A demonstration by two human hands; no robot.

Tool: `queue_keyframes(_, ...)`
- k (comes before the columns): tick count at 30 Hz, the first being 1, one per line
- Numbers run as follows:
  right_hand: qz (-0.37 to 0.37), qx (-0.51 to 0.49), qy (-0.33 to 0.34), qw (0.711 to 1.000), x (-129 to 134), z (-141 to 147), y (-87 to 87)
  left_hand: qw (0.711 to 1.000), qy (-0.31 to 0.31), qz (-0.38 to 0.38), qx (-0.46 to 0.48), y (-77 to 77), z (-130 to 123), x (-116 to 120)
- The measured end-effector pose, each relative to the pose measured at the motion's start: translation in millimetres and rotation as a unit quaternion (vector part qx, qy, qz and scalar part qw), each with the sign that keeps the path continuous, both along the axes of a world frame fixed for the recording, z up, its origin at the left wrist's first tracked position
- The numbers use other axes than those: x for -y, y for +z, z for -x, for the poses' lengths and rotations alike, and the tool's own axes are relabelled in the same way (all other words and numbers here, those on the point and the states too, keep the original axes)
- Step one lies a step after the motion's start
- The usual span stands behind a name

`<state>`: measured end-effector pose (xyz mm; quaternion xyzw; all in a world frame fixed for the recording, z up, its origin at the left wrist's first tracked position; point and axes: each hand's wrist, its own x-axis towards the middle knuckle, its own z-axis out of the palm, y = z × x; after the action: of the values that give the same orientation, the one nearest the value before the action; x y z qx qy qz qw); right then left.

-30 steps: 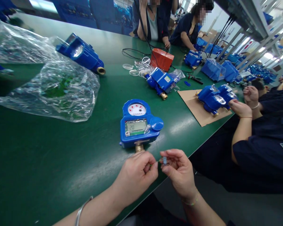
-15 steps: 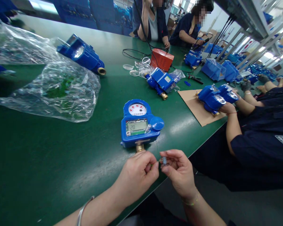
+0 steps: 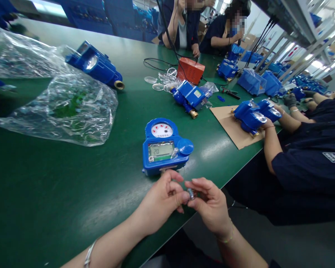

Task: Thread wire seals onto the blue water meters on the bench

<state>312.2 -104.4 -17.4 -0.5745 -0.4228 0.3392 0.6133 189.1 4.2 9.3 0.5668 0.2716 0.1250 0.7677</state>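
A blue meter (image 3: 165,149) with a round dial and a small display reading 20 lies on the green table in front of my hands. Its round blue cap stands open at the right side. My right hand (image 3: 210,203) pinches a small clear-and-grey part (image 3: 191,193) between thumb and fingers, past the meter's near end. My left hand (image 3: 164,197) is beside it, thumb tip touching the small part, index finger raised away from the thumb. A thin wire shows faintly between the meter and the hands.
Behind the meter lie another blue meter (image 3: 190,96), clear discs (image 3: 158,86) and an orange box (image 3: 191,70). Plastic bags (image 3: 83,108) and a meter (image 3: 96,65) are at left. At right, a person's hands hold meters (image 3: 251,117) over cardboard (image 3: 226,124). Two people sit opposite.
My left index finger has lifted and the left hand's pinch has loosened. The small part has tilted and shifted slightly left with my right hand. A person opposite has raised a hand.
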Motion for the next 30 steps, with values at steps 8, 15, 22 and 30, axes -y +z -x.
queue_keyframes(8,-0.046,0.182,-0.079,0.979,-4.3,-4.0,3.4,0.998,-0.039,0.057,0.004,2.2,-0.1,-6.4)
queue_keyframes(15,-0.056,0.371,-0.049,0.925,1.0,7.9,-2.0,0.990,0.015,-0.141,0.006,5.5,1.6,-0.6)
queue_keyframes(22,0.010,0.168,-0.052,0.984,-1.6,22.4,-0.6,0.952,0.023,-0.303,-0.021,3.4,6.0,3.8)
queue_keyframes(30,0.057,-0.021,-0.037,0.997,-1.7,31.0,-3.1,0.948,0.062,-0.312,0.004,1.5,7.3,7.9)
